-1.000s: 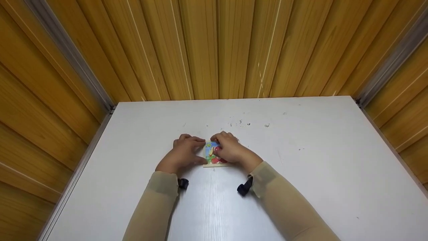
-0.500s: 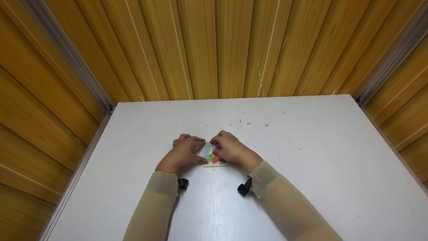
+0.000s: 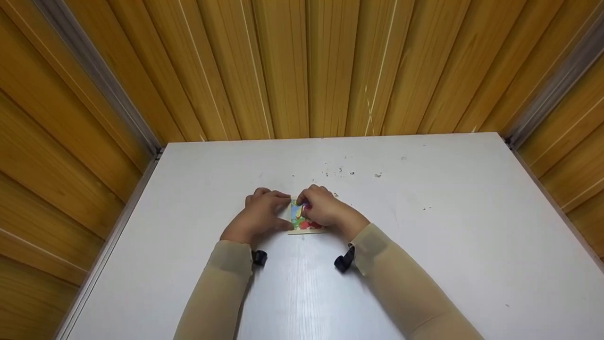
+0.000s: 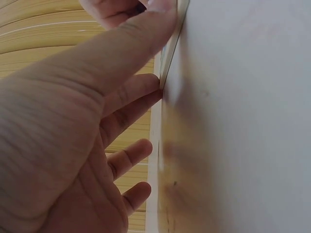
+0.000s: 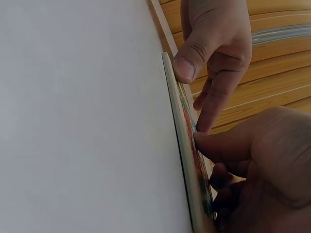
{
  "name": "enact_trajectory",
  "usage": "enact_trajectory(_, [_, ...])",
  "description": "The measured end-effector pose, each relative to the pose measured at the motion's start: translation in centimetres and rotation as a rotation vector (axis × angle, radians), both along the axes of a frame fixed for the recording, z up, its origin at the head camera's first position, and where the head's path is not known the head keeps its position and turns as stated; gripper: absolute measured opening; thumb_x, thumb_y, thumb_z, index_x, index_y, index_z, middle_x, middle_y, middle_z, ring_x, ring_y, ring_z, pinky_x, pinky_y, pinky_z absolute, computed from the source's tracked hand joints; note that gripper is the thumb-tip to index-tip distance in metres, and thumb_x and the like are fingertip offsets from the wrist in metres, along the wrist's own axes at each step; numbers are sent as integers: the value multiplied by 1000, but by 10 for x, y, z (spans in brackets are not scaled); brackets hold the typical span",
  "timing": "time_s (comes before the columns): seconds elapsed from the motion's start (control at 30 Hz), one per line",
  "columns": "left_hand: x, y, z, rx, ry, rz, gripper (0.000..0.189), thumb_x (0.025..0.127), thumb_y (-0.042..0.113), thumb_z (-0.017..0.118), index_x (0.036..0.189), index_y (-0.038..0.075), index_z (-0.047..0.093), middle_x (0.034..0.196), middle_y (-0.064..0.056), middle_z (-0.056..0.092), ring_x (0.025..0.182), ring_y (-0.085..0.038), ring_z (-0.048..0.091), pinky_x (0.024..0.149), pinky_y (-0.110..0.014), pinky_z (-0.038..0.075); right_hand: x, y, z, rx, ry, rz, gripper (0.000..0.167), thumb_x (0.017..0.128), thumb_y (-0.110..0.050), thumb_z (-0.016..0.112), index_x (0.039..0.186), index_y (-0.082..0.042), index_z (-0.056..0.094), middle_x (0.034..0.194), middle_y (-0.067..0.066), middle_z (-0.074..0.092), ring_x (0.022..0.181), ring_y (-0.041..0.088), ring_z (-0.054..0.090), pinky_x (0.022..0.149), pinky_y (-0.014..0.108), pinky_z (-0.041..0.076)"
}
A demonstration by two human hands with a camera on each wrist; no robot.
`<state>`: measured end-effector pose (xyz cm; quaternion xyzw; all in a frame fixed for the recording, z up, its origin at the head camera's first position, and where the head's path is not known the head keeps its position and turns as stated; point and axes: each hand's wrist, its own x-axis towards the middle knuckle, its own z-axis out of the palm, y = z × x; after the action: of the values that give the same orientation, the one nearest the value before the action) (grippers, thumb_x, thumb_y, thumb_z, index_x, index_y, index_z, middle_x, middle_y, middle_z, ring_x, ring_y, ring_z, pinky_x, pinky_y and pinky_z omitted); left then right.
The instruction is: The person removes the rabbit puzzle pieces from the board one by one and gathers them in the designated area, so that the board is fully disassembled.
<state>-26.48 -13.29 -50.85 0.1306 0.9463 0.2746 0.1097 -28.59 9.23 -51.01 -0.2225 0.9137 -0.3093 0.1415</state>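
A small, thin wooden puzzle board (image 3: 304, 225) with a bright picture in blue, green and red lies on the white table. My left hand (image 3: 258, 215) holds its left side, the thumb at the near corner and the forefinger at the far one. Two left fingers (image 4: 138, 170) spread free of the board in the left wrist view. My right hand (image 3: 324, 208) covers the right part of the picture. Its thumb (image 5: 218, 145) touches the printed face and the other fingers curl down onto it; I cannot tell whether they pinch a loose piece.
The white table (image 3: 448, 264) carries small dark marks (image 3: 352, 173) beyond the hands. Wood-grain panel walls (image 3: 330, 71) rise behind it and on both sides. A black wrist strap end (image 3: 344, 263) hangs by each sleeve (image 3: 401, 278).
The right thumb and fingers have shifted very slightly over the picture, with less of its red part showing now. The left hand keeps its place on the board, which stays where it was.
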Motion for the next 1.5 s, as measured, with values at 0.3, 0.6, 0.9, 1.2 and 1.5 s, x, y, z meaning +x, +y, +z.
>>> enact_trajectory(0.3, [-1,-2,3,-38,39,-57,75,86,36,101,153,17,73,163,-1,67,159,-35,42,131,-61,31,0,2,8,60,76,45,45,105,-20,76,144,1,73,137,18,67,123,32,67,118,52,57])
enact_trajectory(0.6, [-1,-3,3,-10,12,-34,76,85,33,102,153,19,73,161,1,68,160,-32,41,133,-61,30,4,-6,12,58,37,18,40,106,-11,73,144,2,73,138,20,67,129,36,67,120,53,56])
enact_trajectory(0.9, [-1,-1,2,-13,5,-28,76,85,32,102,154,19,73,161,1,69,160,-32,41,133,-63,32,-4,-8,14,45,-103,-36,40,104,-8,74,143,-3,68,141,17,62,128,32,63,116,49,57])
enact_trajectory(1.2, [-1,0,6,-6,17,-24,74,84,31,103,152,20,74,160,0,69,158,-32,43,131,-61,33,-10,-3,16,-23,-168,-38,41,102,-9,76,141,-5,64,142,14,59,128,30,60,117,47,54])
enact_trajectory(1.5, [-1,-2,0,-19,16,-37,72,86,33,102,151,20,75,160,1,69,158,-31,43,132,-62,30,-13,-1,6,-74,-103,-53,33,104,-7,75,137,-3,74,141,16,68,131,32,66,123,51,53])
